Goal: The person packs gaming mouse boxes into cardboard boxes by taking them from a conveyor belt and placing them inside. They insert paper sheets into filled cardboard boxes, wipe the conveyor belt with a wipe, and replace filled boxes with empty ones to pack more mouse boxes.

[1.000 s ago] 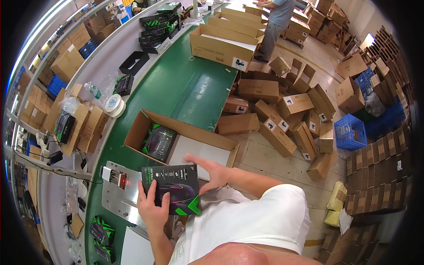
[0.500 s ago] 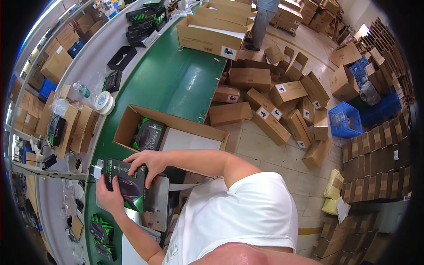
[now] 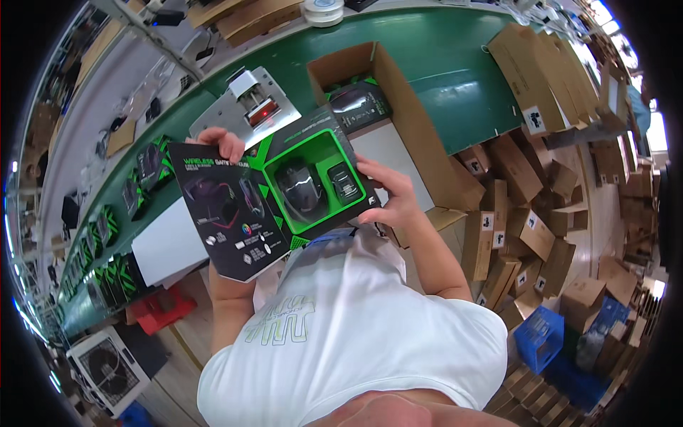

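A black and green gaming mouse box [image 3: 356,146] is held up in front of my chest, its printed front flap [image 3: 213,213] swung out to the left. Behind the green-framed window sit a black mouse [image 3: 299,191] and a small black item [image 3: 346,182]. My left hand [image 3: 222,142] has its fingers curled over the flap's top edge. With thumb and fingers, my right hand [image 3: 391,191] grips the box's right side. Just beyond the box stands a metal fixture [image 3: 260,107] with a glowing red light.
An open brown carton [image 3: 420,135] with another mouse box [image 3: 358,101] and a white sheet stands to the right. Several mouse boxes [image 3: 149,167] line the bench at left, by white sheets [image 3: 167,242]. Brown cartons [image 3: 516,167] are heaped on the right-hand floor, near a blue crate [image 3: 538,338].
The mouse box has come off the fixture toward my chest, and its front flap is now open. My hands have shifted to the flap and the right side. The view has turned left.
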The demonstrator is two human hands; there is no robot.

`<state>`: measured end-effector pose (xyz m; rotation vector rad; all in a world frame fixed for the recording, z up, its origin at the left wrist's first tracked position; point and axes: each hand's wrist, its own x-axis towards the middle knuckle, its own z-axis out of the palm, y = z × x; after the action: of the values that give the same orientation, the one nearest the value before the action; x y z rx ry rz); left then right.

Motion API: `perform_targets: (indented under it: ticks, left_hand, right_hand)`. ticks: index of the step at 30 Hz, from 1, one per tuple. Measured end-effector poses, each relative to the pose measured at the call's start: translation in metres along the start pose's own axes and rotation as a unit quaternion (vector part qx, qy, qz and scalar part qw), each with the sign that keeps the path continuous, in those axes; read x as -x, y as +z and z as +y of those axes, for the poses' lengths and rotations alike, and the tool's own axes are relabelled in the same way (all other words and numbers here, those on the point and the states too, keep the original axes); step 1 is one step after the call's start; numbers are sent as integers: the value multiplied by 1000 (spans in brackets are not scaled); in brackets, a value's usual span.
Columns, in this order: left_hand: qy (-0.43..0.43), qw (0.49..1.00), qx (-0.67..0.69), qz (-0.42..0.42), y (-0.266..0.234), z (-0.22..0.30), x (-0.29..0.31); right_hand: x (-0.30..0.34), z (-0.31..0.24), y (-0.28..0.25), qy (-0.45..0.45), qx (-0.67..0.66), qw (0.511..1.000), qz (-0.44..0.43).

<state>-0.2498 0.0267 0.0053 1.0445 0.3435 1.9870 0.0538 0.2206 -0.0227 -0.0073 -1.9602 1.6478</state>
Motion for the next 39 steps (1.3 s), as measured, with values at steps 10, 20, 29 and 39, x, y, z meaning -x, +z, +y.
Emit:
perform_targets:
  ticks: [10, 20, 29, 39]
  left_hand:
    - [32, 995, 1, -91, -48, 27, 12]
    - [116, 972, -202, -10, 56, 0, -5]
    - [273, 619, -736, -9, 160, -23, -31]
    - [-58, 887, -453, 69, 141, -63, 21]
  right_hand:
    - [-52, -54, 16, 8, 72, 997, 13]
    - [-41, -12, -4, 310, -300, 899, 71]
    - [-60, -42, -2, 119, -270, 955, 31]
    - [-24, -56, -16, -51, -241, 949, 194]
